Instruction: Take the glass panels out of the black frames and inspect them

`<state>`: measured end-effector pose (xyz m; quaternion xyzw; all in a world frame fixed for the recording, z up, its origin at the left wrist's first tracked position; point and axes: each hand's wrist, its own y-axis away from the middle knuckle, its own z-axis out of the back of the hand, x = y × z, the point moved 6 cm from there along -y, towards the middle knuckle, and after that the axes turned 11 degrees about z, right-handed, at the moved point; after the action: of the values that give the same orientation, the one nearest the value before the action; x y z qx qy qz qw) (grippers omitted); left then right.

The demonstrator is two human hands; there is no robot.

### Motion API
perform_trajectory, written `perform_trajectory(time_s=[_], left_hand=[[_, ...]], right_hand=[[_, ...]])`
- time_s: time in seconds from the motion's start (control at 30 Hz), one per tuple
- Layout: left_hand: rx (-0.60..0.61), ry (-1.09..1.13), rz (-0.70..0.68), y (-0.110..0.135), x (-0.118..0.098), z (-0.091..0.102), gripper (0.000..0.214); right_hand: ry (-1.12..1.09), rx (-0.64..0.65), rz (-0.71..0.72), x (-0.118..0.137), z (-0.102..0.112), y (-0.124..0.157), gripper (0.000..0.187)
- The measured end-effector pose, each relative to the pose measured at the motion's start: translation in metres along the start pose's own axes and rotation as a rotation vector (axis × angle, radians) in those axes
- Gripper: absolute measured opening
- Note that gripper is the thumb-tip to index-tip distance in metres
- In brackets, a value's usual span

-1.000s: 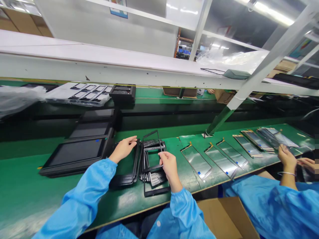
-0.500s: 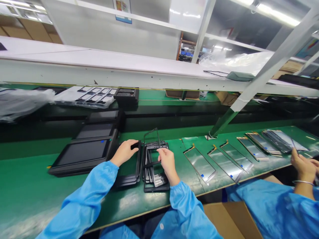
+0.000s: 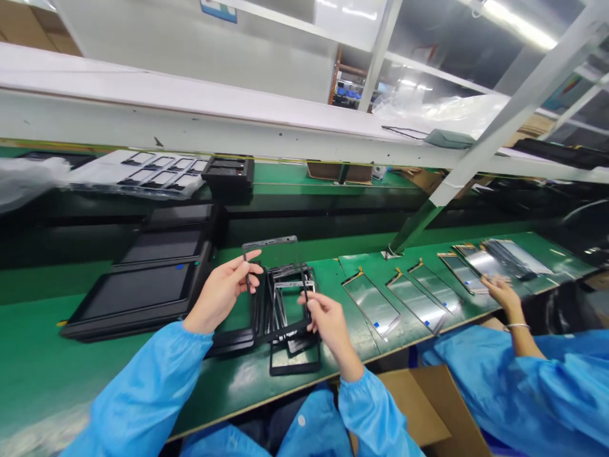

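Note:
A thin black rectangular frame point(image 3: 270, 242) is held up, tilted, over the bench. My left hand point(image 3: 219, 293) grips its left side between thumb and fingers. On the opposite side, my right hand point(image 3: 329, 322) pinches the frame's edge. Beneath it lies a loose pile of similar frames point(image 3: 295, 368), partly hidden by the held one. Just left of that pile, a stack of dark frames point(image 3: 234, 339) sits partly behind my left hand.
Dark tablet-like screens point(image 3: 136, 292) rest in stacked trays at left. Clear glass panels point(image 3: 372, 303) with orange tabs lie to the right. A co-worker's hand point(image 3: 505, 297) reaches toward more panels. A slanted post point(image 3: 421, 225) rises behind, and a cardboard box point(image 3: 413, 406) stands below the bench edge.
The black frame has come up off the pile and toward me. My left hand has moved from the left stack onto its side. The co-worker's hand has reached left to the panels.

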<state>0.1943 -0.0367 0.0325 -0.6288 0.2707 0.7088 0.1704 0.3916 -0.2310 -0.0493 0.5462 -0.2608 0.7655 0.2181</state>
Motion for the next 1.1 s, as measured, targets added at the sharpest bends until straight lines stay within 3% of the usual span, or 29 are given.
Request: perform_trajectory(time_s=[0.13, 0.2, 0.3, 0.4, 0.5, 0.63, 0.7, 0.8, 0.87, 0.97, 1.03, 1.1], left_hand=[[0.074, 0.284, 0.178, 0.028, 0.001, 0.001, 0.052], [0.036, 0.327, 0.223, 0.038, 0.006, 0.012, 0.052], [-0.048, 0.268, 0.223, 0.046, 0.018, 0.033, 0.052], [-0.099, 0.167, 0.212, 0.048, 0.030, 0.049, 0.051], [-0.152, 0.151, 0.201, 0.052, 0.033, 0.057, 0.044], [-0.192, 0.105, 0.138, 0.068, 0.023, 0.055, 0.036], [-0.202, 0.070, 0.101, 0.078, 0.017, 0.050, 0.034], [-0.260, 0.076, 0.051, 0.092, 0.010, 0.046, 0.035], [-0.306, 0.108, 0.020, 0.098, 0.005, 0.047, 0.042], [-0.274, 0.152, -0.017, 0.104, -0.001, 0.049, 0.063], [-0.195, 0.157, -0.008, 0.108, -0.002, 0.048, 0.071], [-0.133, 0.142, 0.023, 0.115, -0.001, 0.045, 0.066]], right_hand=[[0.360, -0.101, 0.009, -0.041, 0.097, 0.018, 0.074], [0.495, -0.067, 0.015, -0.060, 0.126, 0.046, 0.078], [0.641, -0.010, 0.068, -0.077, 0.142, 0.102, 0.075], [0.753, -0.022, 0.168, -0.077, 0.150, 0.143, 0.047], [0.793, -0.101, 0.249, -0.059, 0.168, 0.155, 0.037], [0.767, -0.291, 0.367, -0.003, 0.192, 0.144, 0.024], [0.617, -0.364, 0.374, 0.025, 0.186, 0.133, 0.023], [0.147, -0.398, 0.237, 0.045, 0.147, 0.114, 0.050], [-0.113, -0.315, 0.150, 0.049, 0.104, 0.102, 0.064], [-0.340, -0.197, 0.084, 0.053, 0.047, 0.092, 0.066], [-0.427, -0.128, 0.036, 0.053, 0.022, 0.090, 0.065], [-0.481, -0.049, -0.010, 0.053, 0.005, 0.092, 0.066]])
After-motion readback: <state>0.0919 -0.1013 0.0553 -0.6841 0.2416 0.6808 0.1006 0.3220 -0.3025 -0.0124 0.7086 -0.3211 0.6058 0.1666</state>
